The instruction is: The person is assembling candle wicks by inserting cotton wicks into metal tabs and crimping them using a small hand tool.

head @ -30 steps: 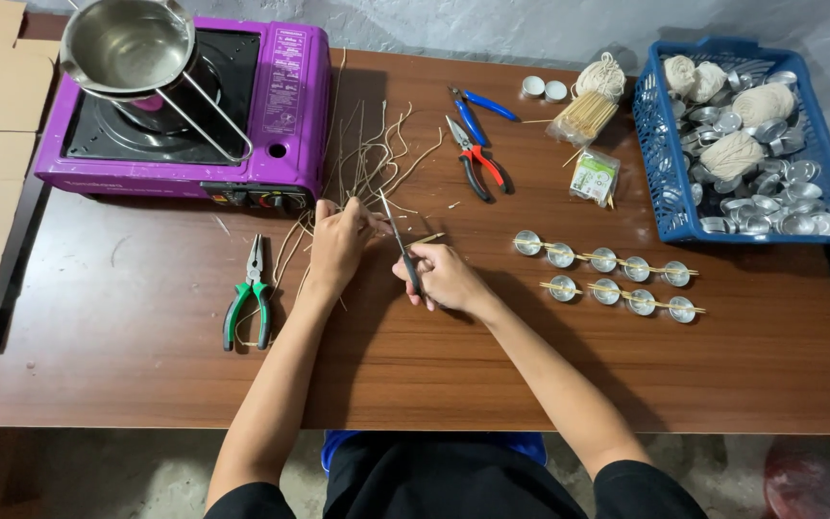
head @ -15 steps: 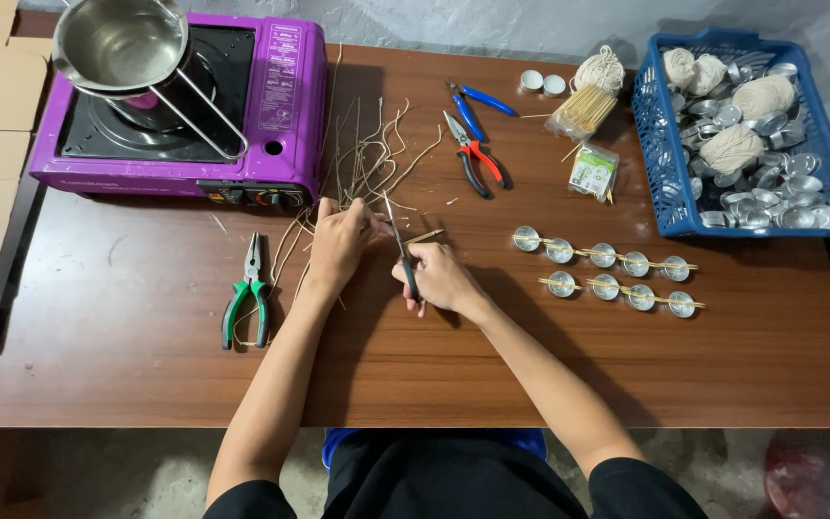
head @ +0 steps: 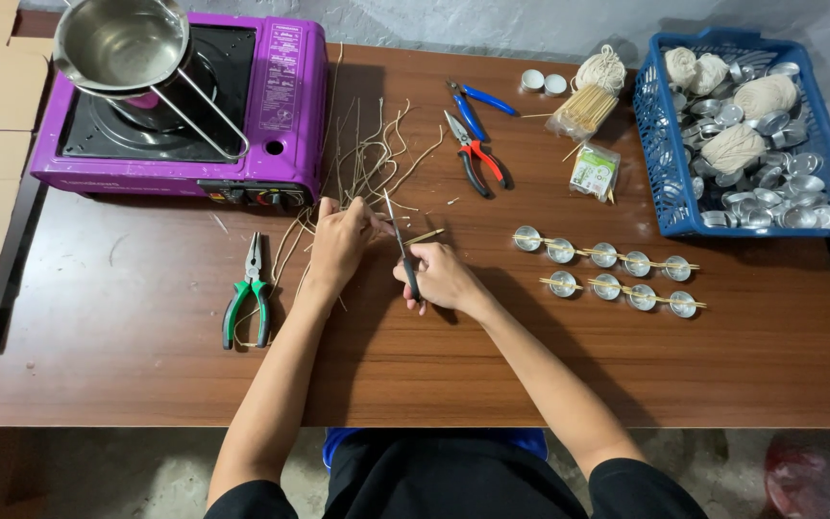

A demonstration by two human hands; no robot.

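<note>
- Right hand [head: 442,277] curled tight round the dark handle of scissors [head: 401,248]; blades pointing far, long axis near-to-far, tip just right of the left hand.
- Left hand [head: 341,240] with fingers pinched on pale wicks [head: 377,159], which fan out toward the far edge.
- Eight tin cups [head: 605,269] in two rows of four, right of the hands.
- Three pliers: green [head: 247,293] at left, red [head: 477,159] and blue [head: 482,98] farther off.
- Purple stove [head: 285,91] far left, blue basket [head: 660,163] far right.
</note>
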